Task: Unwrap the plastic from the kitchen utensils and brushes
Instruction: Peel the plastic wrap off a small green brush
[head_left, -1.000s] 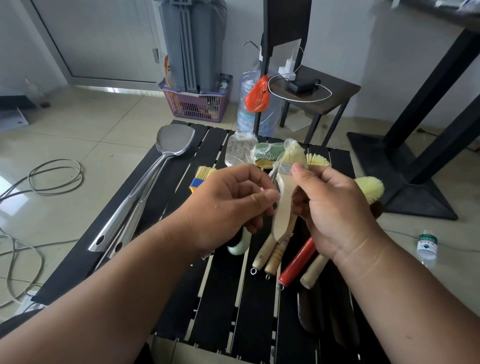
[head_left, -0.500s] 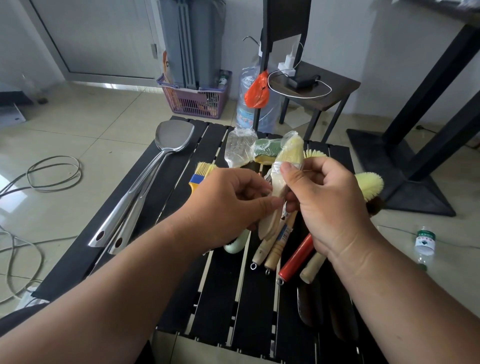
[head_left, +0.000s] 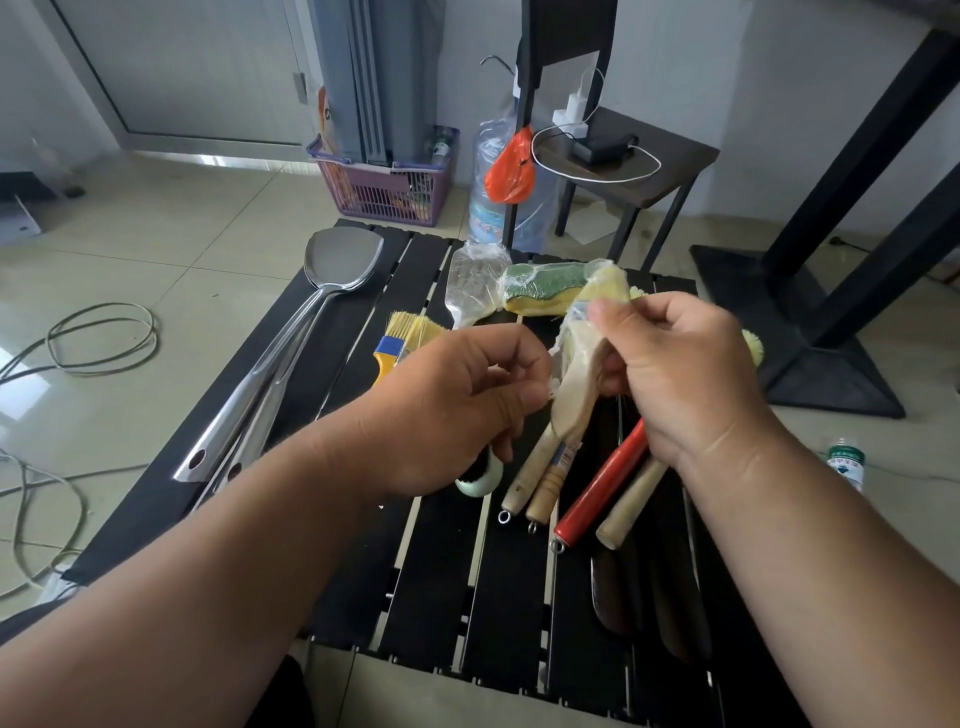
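Head view: right hand (head_left: 670, 374) grips a wrapped brush (head_left: 576, 384) above the worktop (head_left: 431, 571); left hand (head_left: 457, 405) fingers pinch its plastic (head_left: 558, 358), apparently to peel.

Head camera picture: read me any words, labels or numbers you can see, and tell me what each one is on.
None can be read.
Small green-labelled bottle on the floor: print too blurred.
Big water jug: label too blurred.
Sticker on a wooden brush handle: too small.
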